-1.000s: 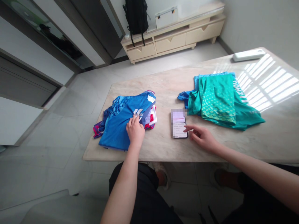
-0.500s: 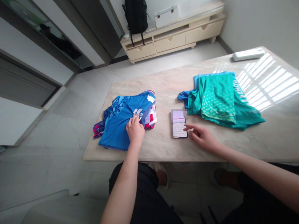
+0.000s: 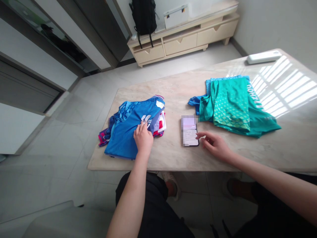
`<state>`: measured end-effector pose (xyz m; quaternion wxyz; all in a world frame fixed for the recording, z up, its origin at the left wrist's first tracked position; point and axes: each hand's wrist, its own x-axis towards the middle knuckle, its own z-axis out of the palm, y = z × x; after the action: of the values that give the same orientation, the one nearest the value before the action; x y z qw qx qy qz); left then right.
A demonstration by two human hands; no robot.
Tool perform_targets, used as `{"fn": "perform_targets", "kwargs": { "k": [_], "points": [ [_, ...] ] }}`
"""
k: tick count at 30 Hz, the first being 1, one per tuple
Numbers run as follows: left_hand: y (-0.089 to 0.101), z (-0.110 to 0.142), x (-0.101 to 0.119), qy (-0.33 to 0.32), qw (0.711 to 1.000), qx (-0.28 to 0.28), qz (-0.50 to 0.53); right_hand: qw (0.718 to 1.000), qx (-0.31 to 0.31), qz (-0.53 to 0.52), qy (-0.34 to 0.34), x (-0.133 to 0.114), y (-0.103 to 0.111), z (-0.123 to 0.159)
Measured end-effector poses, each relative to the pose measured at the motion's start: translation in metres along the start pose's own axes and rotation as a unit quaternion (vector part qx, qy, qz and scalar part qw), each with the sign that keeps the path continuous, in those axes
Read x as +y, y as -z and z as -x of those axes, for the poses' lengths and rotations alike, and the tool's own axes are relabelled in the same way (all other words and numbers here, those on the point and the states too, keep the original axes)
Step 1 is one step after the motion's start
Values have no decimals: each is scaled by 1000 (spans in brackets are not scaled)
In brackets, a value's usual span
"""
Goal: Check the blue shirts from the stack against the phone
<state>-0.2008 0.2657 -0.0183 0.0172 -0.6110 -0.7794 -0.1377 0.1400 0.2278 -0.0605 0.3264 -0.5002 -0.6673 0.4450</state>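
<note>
Head view: left hand (image 3: 143,138) rests flat, holding nothing, on the blue shirt (image 3: 131,127) topping a pile at the worktop (image 3: 173,89) near edge. Right hand (image 3: 215,145), fingers loosely spread, index at the phone (image 3: 190,134) lying just beside a teal garment (image 3: 232,105). Judgement: keep the palm steady on the fabric and tap lightly so the phone does not slide

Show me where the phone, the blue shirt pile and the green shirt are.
phone (image 3: 190,136): head view, middle of its lit screen.
blue shirt pile (image 3: 127,127): head view, top shirt's front.
green shirt (image 3: 231,102): head view, patterned folded panel.
</note>
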Motion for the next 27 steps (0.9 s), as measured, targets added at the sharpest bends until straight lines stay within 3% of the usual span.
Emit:
{"fn": "perform_targets", "kwargs": {
  "k": [27],
  "points": [
    [0,0,1,-1,1000,-5,-3,1000,-22,3,1,-5,3,1]
  ]
}}
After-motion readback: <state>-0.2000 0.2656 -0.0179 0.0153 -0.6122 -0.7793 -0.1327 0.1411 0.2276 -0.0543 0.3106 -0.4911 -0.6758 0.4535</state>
